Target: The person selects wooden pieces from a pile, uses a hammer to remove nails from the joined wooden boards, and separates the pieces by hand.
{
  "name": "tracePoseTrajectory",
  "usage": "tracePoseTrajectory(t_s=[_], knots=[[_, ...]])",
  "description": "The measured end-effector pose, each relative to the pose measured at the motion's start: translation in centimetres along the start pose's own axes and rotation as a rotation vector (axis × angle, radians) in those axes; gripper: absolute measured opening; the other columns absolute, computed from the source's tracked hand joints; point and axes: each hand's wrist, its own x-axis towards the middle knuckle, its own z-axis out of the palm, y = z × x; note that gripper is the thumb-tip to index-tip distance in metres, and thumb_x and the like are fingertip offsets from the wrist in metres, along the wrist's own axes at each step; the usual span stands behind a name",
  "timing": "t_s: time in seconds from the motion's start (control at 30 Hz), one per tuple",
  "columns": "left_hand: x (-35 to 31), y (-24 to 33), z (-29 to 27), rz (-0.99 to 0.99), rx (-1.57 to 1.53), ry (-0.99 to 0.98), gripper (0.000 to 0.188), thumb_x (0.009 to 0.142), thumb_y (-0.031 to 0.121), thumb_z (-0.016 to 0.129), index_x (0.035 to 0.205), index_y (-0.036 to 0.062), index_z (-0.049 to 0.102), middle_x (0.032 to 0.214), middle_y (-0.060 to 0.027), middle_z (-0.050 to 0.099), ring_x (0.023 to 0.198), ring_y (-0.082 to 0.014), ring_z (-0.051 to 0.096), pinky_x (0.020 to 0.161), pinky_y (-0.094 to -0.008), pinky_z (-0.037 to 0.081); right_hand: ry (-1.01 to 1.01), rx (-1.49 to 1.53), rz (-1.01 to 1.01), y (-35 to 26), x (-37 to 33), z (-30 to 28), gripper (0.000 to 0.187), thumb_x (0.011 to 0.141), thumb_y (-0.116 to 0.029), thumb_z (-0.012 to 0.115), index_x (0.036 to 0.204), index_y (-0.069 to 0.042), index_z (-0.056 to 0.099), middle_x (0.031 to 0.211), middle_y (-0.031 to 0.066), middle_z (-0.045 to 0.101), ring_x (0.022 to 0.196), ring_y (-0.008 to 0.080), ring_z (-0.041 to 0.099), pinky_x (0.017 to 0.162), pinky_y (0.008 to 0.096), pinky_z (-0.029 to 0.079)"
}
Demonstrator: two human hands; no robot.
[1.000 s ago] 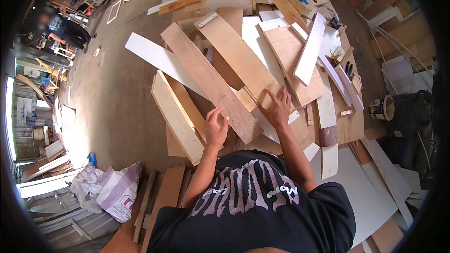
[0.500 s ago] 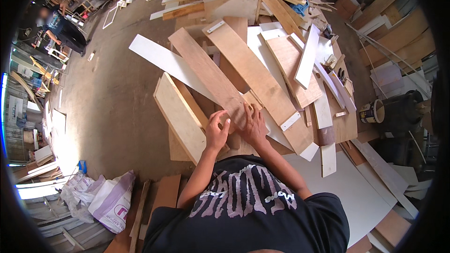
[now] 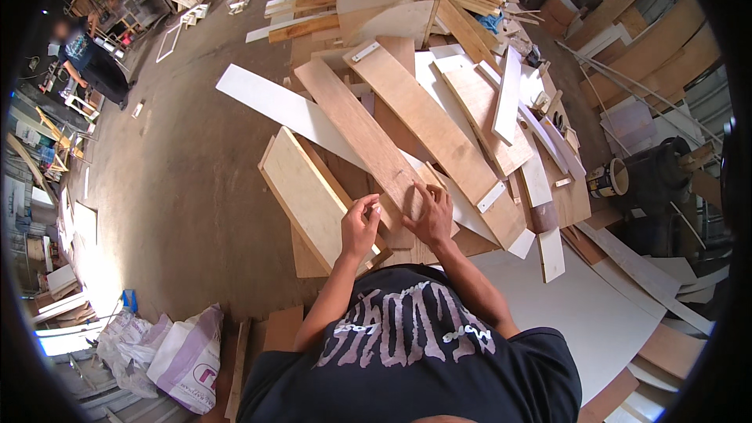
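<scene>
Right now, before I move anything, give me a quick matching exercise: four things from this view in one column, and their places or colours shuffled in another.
Column 1
1. Right hand
2. Long white board
3. Bucket
4. Sack

Column 2
A. Beside a black container, at the right of the view
B. White and purple, at lower left
C. Over the near end of a reddish-brown board
D. Crossing beneath that same reddish-brown board

Right pairs: 1-C, 2-D, 3-A, 4-B
</scene>
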Motion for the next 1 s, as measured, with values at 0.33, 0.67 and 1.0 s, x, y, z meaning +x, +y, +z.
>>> tracePoseTrajectory(t_s=[0.33,0.67,1.0], knots=[[-0.8,0.9,-0.7,0.111,-0.022,0.030,0.030,0.101,0.015,0.066,0.128,0.0034,0.071,0.127,-0.0148,0.070,0.116,-0.0285,0.069,0.098,-0.0396,0.057,0.032,0.183,0.122,-0.9,-2.4,-4.2,0.079,0.067,-0.036,0.091,0.141,-0.019,0.070,0.134,0.0203,0.059,0.126,0.0399,0.054,0.109,0.0512,0.046],[-1.3,-0.8,-2.1,0.096,0.065,0.153,0.028,0.099,0.011,0.068,0.125,0.0043,0.072,0.118,-0.0140,0.072,0.103,-0.0260,0.071,0.094,-0.0377,0.057,0.179,0.004,0.012,1.2,-1.6,-4.8,0.087,0.063,-0.032,0.092,0.146,-0.024,0.067,0.141,0.0181,0.055,0.131,0.0373,0.050,0.113,0.0502,0.041],[-1.9,0.0,-1.4,0.146,0.222,0.155,0.026,0.099,0.013,0.067,0.124,0.0060,0.073,0.121,-0.0141,0.072,0.112,-0.0304,0.069,0.097,-0.0406,0.055,0.070,-0.010,0.027,4.2,-3.0,-1.4,0.081,0.063,-0.031,0.093,0.141,-0.024,0.070,0.142,0.0179,0.055,0.134,0.0374,0.049,0.116,0.0502,0.040]])
